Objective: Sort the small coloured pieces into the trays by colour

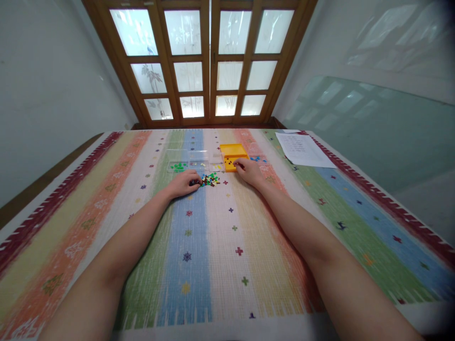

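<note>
My left hand (185, 183) rests at the left edge of a pile of small mixed-colour pieces (212, 179), its fingers curled at the pile; what they hold, if anything, I cannot make out. Over the open yellow box (234, 150) is my right hand (249, 171), fingertips pinched above the part with small dark pieces (229, 162). Whether a piece is between those fingertips is too small to see. Left of the box stands a clear plastic case (169, 166) with green pieces (178, 167) inside. Blue pieces (258, 159) lie just right of the yellow box.
A few yellow pieces (217, 166) sit between the clear case and the yellow box. Printed paper (304, 149) lies at the table's far right. The striped tablecloth (213, 265) covers the table, and wooden glass-paned doors (209, 61) stand behind it.
</note>
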`<action>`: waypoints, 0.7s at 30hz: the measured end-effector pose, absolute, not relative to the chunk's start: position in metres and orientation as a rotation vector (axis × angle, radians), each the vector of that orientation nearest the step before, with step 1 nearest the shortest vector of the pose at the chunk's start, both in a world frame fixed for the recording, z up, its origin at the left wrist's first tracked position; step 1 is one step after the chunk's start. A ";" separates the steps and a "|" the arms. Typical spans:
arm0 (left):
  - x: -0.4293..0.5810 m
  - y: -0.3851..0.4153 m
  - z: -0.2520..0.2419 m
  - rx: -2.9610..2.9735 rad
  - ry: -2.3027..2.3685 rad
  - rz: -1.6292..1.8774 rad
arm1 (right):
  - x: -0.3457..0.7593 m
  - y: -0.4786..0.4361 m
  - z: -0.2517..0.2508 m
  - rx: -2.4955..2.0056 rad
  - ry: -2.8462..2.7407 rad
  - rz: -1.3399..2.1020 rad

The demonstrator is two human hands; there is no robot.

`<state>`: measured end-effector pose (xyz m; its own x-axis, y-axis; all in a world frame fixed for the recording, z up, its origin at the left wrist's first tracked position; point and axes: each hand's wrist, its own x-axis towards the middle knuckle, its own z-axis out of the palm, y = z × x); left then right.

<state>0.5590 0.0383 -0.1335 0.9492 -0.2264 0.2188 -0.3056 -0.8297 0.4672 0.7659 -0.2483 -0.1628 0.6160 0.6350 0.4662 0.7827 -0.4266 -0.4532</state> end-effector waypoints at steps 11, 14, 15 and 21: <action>0.562 0.036 -0.140 2.454 -0.234 0.363 | 0.768 -0.249 -0.164 -2.193 -1.112 -0.287; 0.564 0.040 -0.140 2.513 -0.106 0.481 | 0.768 -0.250 -0.163 -2.217 -1.092 -0.293; 0.565 0.044 -0.140 2.522 -0.043 0.534 | 0.768 -0.250 -0.163 -2.221 -1.091 -0.297; 0.567 0.072 -0.143 2.466 0.390 0.737 | 0.767 -0.250 -0.162 -2.225 -1.095 -0.294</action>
<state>0.5669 0.0722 -0.1432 0.8092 0.4090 0.4218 0.1186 -0.8168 0.5647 0.7670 -0.2496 -0.1624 0.6290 0.6325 0.4520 0.7738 -0.4535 -0.4422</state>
